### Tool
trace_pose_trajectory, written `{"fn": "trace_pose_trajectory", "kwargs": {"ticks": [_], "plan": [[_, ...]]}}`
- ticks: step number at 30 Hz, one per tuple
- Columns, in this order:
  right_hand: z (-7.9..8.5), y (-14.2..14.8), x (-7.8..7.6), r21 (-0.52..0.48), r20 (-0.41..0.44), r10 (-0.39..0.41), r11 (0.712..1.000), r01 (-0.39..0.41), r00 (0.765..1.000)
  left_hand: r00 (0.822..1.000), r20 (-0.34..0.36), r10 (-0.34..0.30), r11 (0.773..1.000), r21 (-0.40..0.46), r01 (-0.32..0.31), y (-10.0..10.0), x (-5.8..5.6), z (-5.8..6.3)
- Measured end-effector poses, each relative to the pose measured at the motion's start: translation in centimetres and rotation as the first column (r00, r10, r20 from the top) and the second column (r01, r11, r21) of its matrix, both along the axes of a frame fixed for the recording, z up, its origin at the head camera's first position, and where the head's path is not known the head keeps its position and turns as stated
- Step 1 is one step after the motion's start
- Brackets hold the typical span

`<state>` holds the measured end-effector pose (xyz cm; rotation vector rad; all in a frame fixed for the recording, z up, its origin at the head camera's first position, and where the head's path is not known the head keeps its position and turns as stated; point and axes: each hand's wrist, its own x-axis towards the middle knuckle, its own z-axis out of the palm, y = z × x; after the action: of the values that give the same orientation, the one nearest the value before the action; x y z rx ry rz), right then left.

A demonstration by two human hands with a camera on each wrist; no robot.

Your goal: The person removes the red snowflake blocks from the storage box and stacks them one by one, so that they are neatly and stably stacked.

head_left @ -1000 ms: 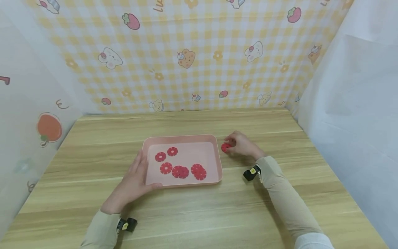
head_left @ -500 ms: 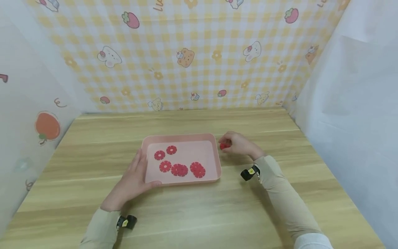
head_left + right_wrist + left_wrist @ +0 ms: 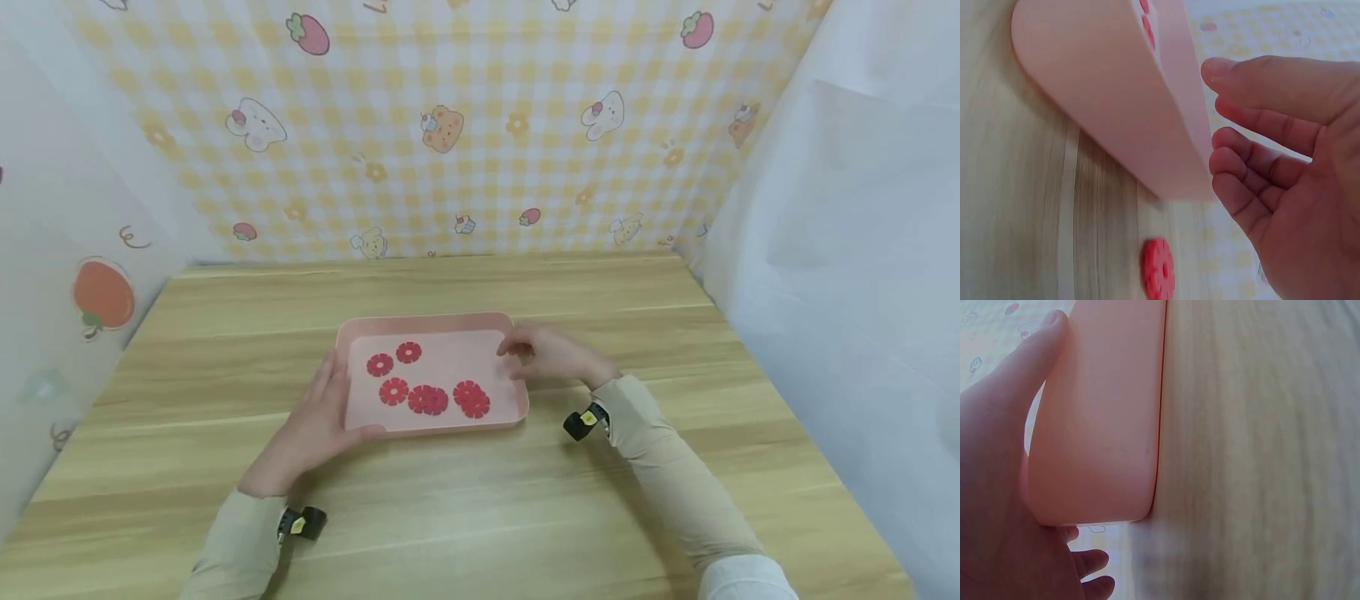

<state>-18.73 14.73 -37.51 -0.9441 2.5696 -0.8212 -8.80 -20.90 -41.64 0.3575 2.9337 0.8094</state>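
Note:
A pink tray (image 3: 450, 354) sits on the table with several red notched discs (image 3: 393, 391) inside, some overlapping. My left hand (image 3: 318, 421) rests on the tray's near left corner, its straight fingers along the left side and the thumb by the front rim. Over the right rim hovers my right hand (image 3: 551, 354), fingers loosely bent. Nothing shows between its thumb and fingers in the right wrist view. There, another red disc (image 3: 1159, 270) lies on the table outside the tray; whether it is single or stacked, I cannot tell. In the head view it is hidden.
The wood-grain table (image 3: 450, 508) reaches back to a yellow checked cloth (image 3: 337, 142) with cartoon prints. White sheets hang at the left and the right (image 3: 832, 250). Each wrist bears a small black camera (image 3: 577, 425).
My right hand has let go of the red disc beside the tray and moved left over the right rim. The left hand stays at the tray. The head view has shifted slightly.

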Motion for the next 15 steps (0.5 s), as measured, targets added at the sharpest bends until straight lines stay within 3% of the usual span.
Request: {"fn": "trace_pose_trajectory", "kwargs": {"ticks": [9,15], "plan": [[0.0,-2.4,0.9,0.038,0.111,0.1,0.994,-0.105,0.989,1.0,-0.007,0.0,1.0,-0.006,0.0,-0.1,0.0,0.0],[-0.5,-3.4,1.1,0.059,0.117,0.162,0.984,-0.169,0.98,1.0,-0.009,-0.006,1.0,-0.013,0.006,0.0,0.0,0.1]]}}
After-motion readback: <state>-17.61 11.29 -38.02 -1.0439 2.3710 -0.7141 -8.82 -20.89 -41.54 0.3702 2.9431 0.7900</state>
